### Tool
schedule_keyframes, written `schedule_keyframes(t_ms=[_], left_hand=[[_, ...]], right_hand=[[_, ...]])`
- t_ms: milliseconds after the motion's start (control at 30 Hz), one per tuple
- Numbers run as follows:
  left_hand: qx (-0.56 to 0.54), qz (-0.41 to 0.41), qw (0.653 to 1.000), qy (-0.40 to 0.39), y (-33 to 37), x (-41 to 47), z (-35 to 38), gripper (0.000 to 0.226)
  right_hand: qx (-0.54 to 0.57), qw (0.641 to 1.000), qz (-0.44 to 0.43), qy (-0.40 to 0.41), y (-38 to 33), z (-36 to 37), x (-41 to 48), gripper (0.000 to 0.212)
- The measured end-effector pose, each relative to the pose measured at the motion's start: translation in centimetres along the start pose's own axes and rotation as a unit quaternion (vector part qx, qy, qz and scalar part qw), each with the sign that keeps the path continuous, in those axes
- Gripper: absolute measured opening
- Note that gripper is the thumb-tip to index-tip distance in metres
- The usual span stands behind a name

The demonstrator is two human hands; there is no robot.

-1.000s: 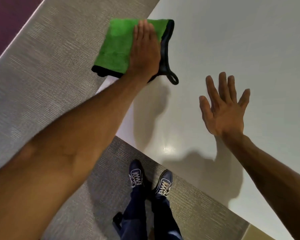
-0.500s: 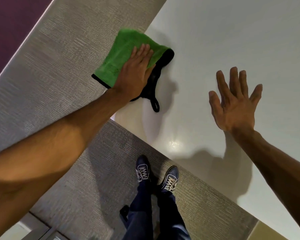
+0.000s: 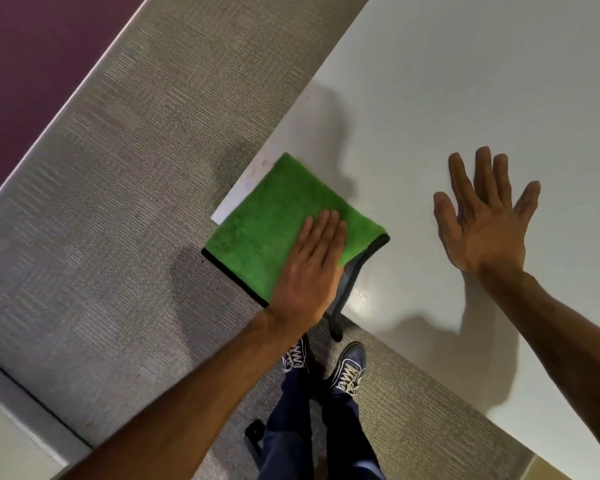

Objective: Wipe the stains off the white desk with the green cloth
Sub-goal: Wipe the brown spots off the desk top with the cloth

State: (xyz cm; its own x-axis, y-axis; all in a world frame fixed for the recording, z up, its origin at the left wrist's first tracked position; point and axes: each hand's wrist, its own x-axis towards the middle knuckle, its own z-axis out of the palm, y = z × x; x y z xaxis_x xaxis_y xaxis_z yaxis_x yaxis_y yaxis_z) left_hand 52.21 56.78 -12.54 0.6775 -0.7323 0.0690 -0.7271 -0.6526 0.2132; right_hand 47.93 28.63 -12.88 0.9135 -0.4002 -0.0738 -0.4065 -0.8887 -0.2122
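Note:
The green cloth (image 3: 274, 223), edged in black with a dark loop hanging off it, lies over the near left corner of the white desk (image 3: 465, 98) and overhangs the edge. My left hand (image 3: 309, 271) presses flat on the cloth with straight fingers. Faint brownish marks show on the desk edge just beyond the cloth. My right hand (image 3: 482, 216) rests flat on the desk to the right, fingers spread, holding nothing.
Grey carpet (image 3: 118, 202) surrounds the desk's corner. My two dark shoes (image 3: 347, 368) and trouser legs stand on the carpet right below the desk's front edge. A purple wall strip runs along the upper left.
My left hand has drawn the cloth back along the desk's left edge towards me, down to the corner, and the cloth lies flatter. My right hand stayed on the desk.

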Motion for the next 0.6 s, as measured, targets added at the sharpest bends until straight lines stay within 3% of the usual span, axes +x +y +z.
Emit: schedule_keyframes(t_ms=[300,467,600], left_hand=[[-0.022,-0.031,0.999,-0.001,-4.4,3.7,-0.9,0.053],[0.029,-0.135,0.990,0.017,-5.8,8.3,-1.0,0.053],[0.040,-0.214,0.976,0.020,-7.5,11.6,-1.5,0.066]], right_hand=[[0.005,1.000,-0.012,0.010,0.1,0.1,0.1,0.067],[0.004,1.000,-0.018,0.016,0.0,0.3,0.0,0.066],[0.001,1.000,-0.020,0.016,0.0,0.2,-0.1,0.066]])
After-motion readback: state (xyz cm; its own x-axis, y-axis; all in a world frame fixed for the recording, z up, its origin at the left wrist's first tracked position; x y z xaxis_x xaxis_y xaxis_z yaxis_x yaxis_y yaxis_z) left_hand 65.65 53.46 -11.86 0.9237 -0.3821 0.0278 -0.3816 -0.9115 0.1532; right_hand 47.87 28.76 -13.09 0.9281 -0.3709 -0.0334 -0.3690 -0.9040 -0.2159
